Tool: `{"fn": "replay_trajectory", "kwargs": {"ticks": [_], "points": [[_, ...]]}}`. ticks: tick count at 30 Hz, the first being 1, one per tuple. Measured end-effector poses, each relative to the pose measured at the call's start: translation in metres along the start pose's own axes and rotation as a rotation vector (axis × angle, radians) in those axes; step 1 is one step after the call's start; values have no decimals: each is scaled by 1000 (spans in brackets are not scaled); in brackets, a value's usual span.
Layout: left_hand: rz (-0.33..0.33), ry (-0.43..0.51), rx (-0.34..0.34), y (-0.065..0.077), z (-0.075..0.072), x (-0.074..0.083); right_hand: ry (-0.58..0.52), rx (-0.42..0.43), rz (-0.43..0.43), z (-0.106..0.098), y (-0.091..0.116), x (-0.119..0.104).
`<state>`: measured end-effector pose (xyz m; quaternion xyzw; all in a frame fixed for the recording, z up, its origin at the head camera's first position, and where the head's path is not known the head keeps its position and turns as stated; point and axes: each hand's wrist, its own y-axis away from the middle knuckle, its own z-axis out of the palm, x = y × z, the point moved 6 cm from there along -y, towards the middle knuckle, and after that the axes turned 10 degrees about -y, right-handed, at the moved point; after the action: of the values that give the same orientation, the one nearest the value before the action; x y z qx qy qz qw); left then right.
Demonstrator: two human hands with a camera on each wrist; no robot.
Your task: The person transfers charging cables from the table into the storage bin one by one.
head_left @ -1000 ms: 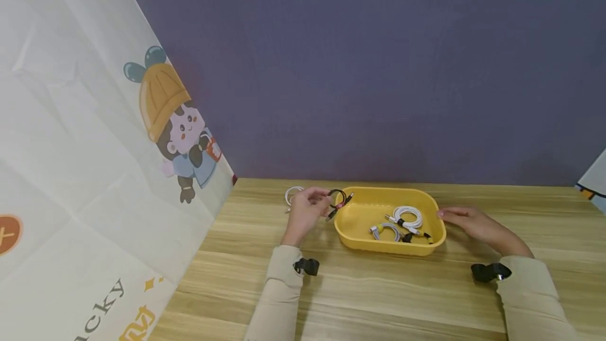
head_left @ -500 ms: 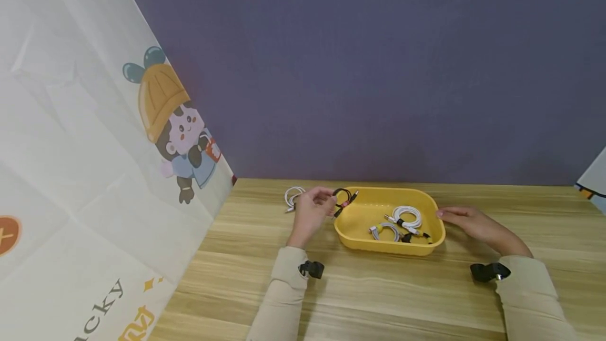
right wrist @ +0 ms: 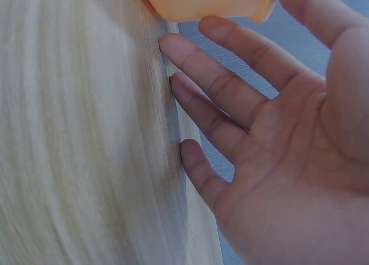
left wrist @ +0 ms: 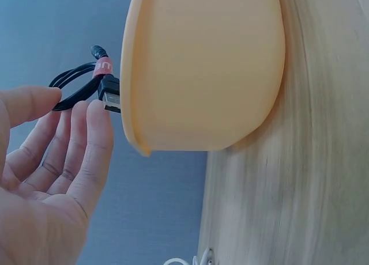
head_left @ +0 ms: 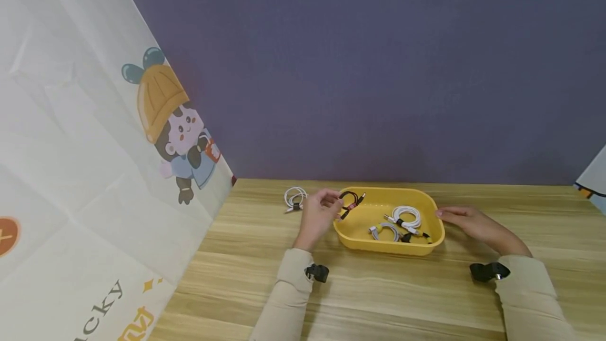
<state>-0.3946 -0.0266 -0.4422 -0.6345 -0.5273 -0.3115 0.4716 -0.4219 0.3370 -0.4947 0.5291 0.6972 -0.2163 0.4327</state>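
Note:
In the head view my left hand [head_left: 318, 219] pinches a coiled black USB cable [head_left: 351, 203] over the left rim of a yellow plastic basket [head_left: 385, 247]. A pink-red tie wraps the cable; the left wrist view shows its USB plug [left wrist: 110, 101] at the basket's rim. Inside the basket lie a white coiled cable [head_left: 407, 209] with a black tie and a grey coiled cable [head_left: 389, 225] with a yellow tie. My right hand [head_left: 478, 228] is at the basket's right end, its thumb up at the rim and its other fingers [right wrist: 213, 80] extended and spread.
Another white coiled cable [head_left: 296, 207] with a black tie lies on the wooden table [head_left: 388, 293], left of the basket. A dark blue-grey wall [head_left: 379, 78] rises behind the table. A white sheet printed with a cartoon figure [head_left: 163, 114] borders the left side.
My left hand has moved right, carrying the black cable from beside the left rim to over the basket. More of the white cable on the table shows. The right hand stays at the basket's end.

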Motion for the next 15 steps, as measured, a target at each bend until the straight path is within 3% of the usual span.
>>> {"fn": "replay_trajectory", "kwargs": {"ticks": [15], "points": [[71,-129,-38,4,10,4,6,4,-1,0,1,1]]}}
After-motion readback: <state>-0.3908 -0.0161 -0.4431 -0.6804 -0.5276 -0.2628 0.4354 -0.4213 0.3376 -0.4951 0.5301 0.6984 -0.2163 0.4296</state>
